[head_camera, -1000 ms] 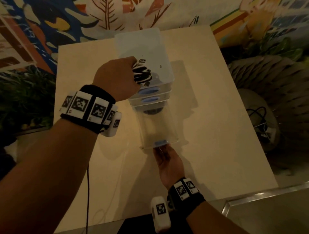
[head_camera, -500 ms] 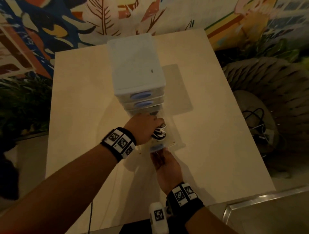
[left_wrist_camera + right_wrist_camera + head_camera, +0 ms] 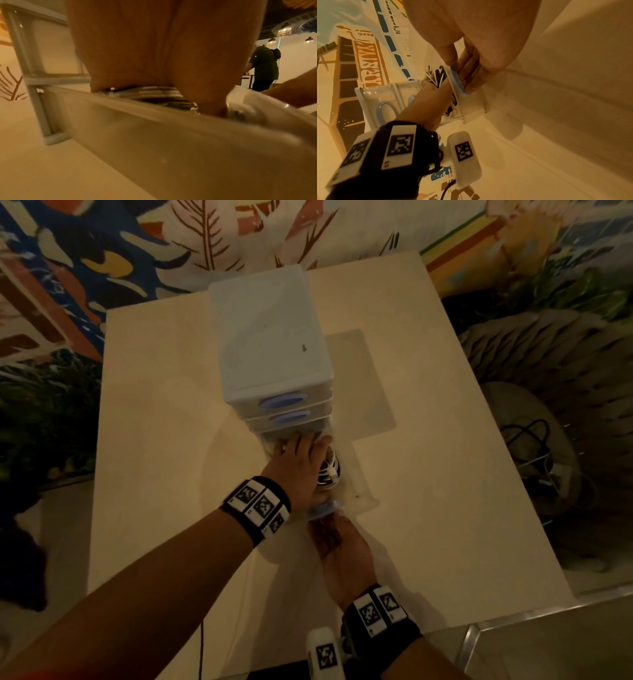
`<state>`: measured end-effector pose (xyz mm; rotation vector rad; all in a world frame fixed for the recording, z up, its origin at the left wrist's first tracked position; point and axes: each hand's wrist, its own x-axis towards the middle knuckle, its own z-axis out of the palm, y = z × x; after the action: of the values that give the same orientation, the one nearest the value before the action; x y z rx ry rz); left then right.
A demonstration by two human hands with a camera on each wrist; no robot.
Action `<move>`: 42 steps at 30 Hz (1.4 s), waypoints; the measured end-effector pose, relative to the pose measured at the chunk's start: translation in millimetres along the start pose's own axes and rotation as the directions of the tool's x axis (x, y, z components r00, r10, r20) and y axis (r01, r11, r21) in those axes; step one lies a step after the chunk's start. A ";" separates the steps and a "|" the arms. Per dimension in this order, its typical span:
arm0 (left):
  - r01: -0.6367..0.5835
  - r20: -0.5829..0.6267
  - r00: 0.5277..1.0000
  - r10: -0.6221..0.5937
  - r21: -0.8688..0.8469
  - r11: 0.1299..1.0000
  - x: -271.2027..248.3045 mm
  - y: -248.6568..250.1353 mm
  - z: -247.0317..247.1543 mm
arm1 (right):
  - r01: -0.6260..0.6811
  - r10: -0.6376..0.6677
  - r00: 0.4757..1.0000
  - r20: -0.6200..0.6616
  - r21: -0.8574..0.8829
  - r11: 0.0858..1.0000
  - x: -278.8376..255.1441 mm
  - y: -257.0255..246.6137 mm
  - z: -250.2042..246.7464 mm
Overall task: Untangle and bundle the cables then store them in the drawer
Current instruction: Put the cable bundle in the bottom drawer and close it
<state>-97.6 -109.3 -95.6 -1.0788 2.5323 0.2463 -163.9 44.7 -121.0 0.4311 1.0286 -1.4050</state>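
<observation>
A white plastic drawer unit [image 3: 270, 337] stands on the pale table [image 3: 154, 440], its bottom clear drawer [image 3: 359, 491] pulled out toward me. My left hand [image 3: 298, 463] is down inside that drawer and grips a coiled black-and-white cable bundle [image 3: 329, 474]. In the left wrist view the cable bundle [image 3: 154, 93] sits between my palm and fingers, just above the drawer wall [image 3: 171, 128]. My right hand [image 3: 339, 546] pinches the drawer's blue handle [image 3: 322, 510]. The right wrist view shows the right fingers [image 3: 471, 78] curled on the handle [image 3: 457, 81], with the cable bundle [image 3: 436, 75] behind it.
Two upper drawers with blue handles [image 3: 281, 402] are closed. Right of the table, dark loose cables [image 3: 527, 436] lie on a round seat beside a ribbed woven object [image 3: 548, 354]. A mural wall rises behind the table. A person in dark clothes [image 3: 262, 67] stands far off.
My left hand came down from the top of the unit with the cable bundle and went into the open bottom drawer. My right hand stayed on the drawer handle.
</observation>
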 end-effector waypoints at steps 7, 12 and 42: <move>0.007 0.029 1.000 -0.002 -0.166 0.986 -5.8 -3.2 -7.0 | 0.188 -0.326 0.945 -0.001 -0.814 0.550 -25.3 -51.2 -10.3; 0.001 -0.016 1.000 -0.008 -0.377 0.926 -26.9 -12.6 -20.8 | 0.670 -0.460 0.646 0.610 -0.741 -0.043 -44.9 -91.2 34.3; 0.326 -0.055 0.928 -0.369 -0.363 0.873 -97.8 -51.8 -23.3 | 0.383 0.082 0.724 0.685 -0.300 -0.874 66.3 -42.1 84.8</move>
<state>-4.4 -87.8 -35.4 -1.7133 2.3897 0.5581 -185.2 -68.8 -115.3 -2.1791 1.8239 0.0895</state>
